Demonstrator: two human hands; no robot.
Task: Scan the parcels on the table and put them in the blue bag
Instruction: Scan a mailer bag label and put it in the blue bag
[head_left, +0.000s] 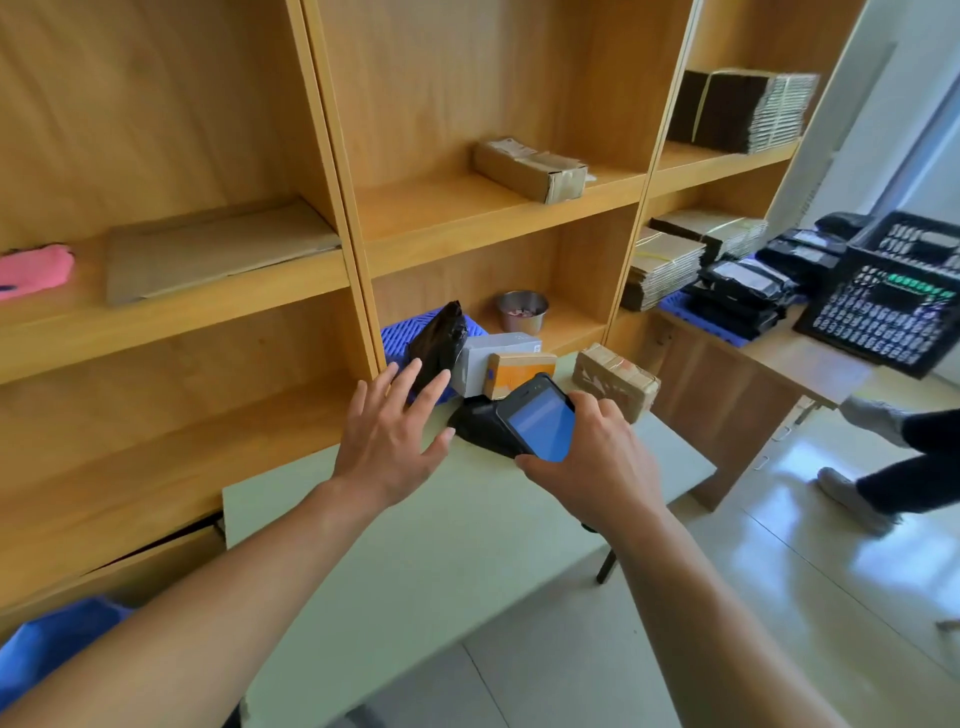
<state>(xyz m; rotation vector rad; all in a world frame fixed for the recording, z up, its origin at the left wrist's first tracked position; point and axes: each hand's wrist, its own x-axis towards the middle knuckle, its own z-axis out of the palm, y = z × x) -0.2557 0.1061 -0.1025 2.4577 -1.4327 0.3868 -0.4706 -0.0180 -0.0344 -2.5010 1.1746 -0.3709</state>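
Right hand (592, 457) grips a scanner (537, 418), screen up. Left hand (392, 434), fingers spread and empty, hovers just before a black parcel (439, 345).

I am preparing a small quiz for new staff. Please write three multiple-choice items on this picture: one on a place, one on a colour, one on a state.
1. Where is the steel bowl?
A. on the table
B. on a shelf
C. in the crate

2. What colour is the screen of the scanner?
A. blue
B. red
C. white

3. How is the left hand?
A. gripping a parcel
B. open, fingers spread
C. closed in a fist

Answers:
1 B: the bowl stands on the wooden shelf board, not on the table.
2 A: the screen, held in the right hand, shows plain blue.
3 B: its fingers are straight and spread apart.
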